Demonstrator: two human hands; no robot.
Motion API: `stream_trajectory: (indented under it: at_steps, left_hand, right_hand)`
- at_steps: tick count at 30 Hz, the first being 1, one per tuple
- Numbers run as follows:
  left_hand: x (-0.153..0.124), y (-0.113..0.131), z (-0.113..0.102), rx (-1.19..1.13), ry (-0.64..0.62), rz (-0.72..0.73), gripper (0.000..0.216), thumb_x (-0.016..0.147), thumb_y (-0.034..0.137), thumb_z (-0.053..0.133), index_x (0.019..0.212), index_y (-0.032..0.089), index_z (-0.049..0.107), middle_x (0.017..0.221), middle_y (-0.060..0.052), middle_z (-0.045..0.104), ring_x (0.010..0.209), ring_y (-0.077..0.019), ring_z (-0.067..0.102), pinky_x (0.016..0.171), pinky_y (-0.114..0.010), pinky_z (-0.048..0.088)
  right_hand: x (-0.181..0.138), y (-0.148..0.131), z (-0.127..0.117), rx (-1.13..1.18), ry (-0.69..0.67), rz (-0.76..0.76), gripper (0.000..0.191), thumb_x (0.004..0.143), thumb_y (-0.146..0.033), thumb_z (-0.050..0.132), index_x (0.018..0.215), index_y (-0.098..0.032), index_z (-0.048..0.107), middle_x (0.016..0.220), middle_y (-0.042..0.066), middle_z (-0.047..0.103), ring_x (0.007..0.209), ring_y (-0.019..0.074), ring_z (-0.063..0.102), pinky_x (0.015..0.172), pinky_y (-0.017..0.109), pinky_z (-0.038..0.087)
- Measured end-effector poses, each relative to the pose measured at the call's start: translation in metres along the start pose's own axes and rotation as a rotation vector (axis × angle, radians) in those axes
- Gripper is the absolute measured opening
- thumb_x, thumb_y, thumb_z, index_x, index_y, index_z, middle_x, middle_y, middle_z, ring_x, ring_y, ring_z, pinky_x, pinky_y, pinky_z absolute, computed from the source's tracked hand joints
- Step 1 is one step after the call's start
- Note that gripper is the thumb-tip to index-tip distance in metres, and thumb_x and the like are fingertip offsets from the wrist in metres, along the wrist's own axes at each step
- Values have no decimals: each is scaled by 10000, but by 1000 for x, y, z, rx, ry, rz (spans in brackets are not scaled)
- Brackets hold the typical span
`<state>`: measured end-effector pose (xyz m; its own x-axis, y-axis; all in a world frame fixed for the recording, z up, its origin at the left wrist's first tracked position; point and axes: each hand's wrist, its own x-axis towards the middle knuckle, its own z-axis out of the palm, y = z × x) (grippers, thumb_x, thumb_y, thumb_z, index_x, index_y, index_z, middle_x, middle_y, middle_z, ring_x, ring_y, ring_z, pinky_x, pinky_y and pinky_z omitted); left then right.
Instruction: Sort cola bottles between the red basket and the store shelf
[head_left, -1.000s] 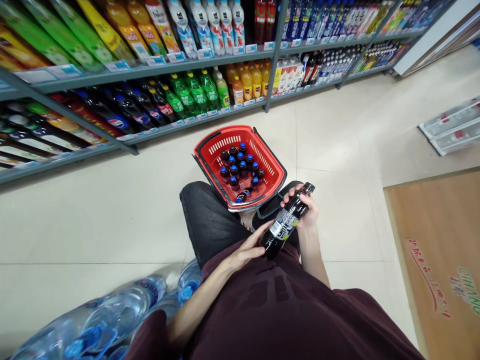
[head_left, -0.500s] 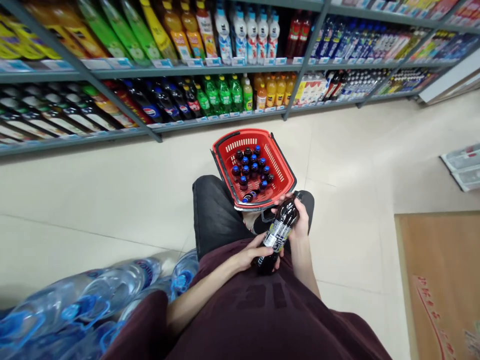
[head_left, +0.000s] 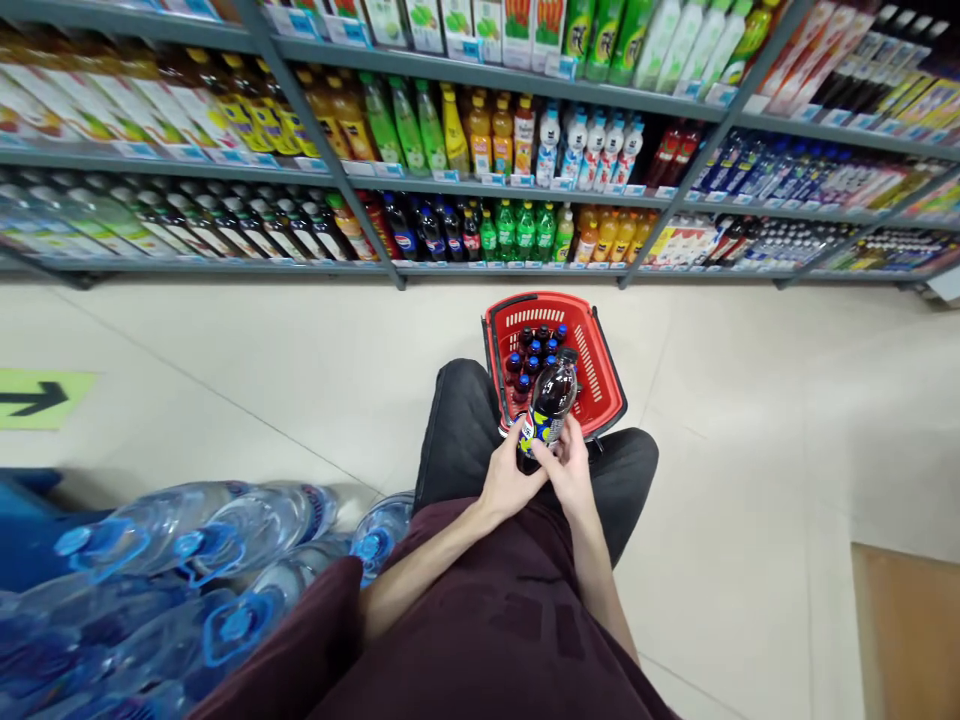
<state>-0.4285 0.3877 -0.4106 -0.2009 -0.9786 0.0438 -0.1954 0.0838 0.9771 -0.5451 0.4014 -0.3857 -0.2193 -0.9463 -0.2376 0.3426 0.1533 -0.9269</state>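
Note:
Both hands grip one dark cola bottle [head_left: 556,390] with a black cap and a blue, yellow-patterned label. My left hand [head_left: 511,472] is closed around its lower left side. On the lower right side, my right hand [head_left: 568,462] is wrapped with the thumb across the label. The bottle is tilted, cap away from me, over the near rim of a red shopping basket [head_left: 611,385]. Several small dark bottles [head_left: 534,348] with blue or black caps stand in the basket; the held bottle hides some of them.
Shelves of drinks [head_left: 525,180] run along the far side of the aisle. Large water bottles [head_left: 255,530] with blue handles crowd the lower left. A green floor sign [head_left: 45,398] with a black arrow lies at the left. Brown cardboard [head_left: 907,630] is at the lower right.
The bottle has been turned so its coloured label faces up, and it has moved forward over the basket's near edge. My right hand has shifted from its neck to its lower part. The view has tilted up.

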Motion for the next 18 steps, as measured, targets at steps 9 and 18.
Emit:
stream_trajectory:
  at_steps: [9,18]
  left_hand:
    - [-5,-24,-23,65,-6,80,788,855,328,732,1553,152,411,1467,-194,604,1321,-342,630,1147,-509,491]
    - [4,-16,-24,-623,-303,-38,741,928,425,755,1564,223,432,1586,-168,501,1468,-353,493,1241,-507,388]
  right_hand:
    - [1,25,13,-228,-82,-17,637,860,-444,771,1396,-185,546,1366,98,675,1200,201,681,1080,311,543]
    - [1,32,-18,-47,-140,-69,626,875,-522,732,1394,-203,589,1438,88,639,1318,222,636,1148,338,521]
